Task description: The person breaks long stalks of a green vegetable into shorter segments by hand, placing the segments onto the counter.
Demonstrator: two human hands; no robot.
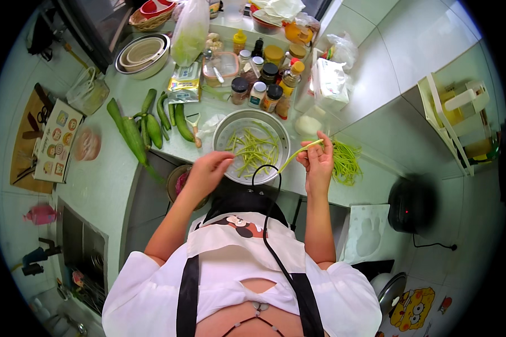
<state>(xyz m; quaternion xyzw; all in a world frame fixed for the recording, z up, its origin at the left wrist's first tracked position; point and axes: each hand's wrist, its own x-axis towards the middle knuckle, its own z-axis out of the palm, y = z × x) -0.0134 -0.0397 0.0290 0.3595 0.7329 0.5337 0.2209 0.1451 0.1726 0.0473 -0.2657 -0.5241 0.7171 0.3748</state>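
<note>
My right hand [319,163] is raised just right of the metal basin, pinching one end of a long thin green stalk [294,155]. The stalk slants down leftward over the basin's right rim. At the left rim of the steel basin [221,124] is my left hand [211,169], its thumb and fingers pressed together; whatever may be between them is too small to make out. Short cut lengths of green stalk [252,147] lie scattered on the basin's bottom. Beside my right hand, a heap of whole green stalks [346,163] rests on the counter.
Left of the basin lie several long green gourds [134,135] and a peeler [195,130]. Seasoning jars and bottles [270,73] crowd the counter behind. A bin [177,182] stands below the counter edge. A black cord [268,224] hangs across my front.
</note>
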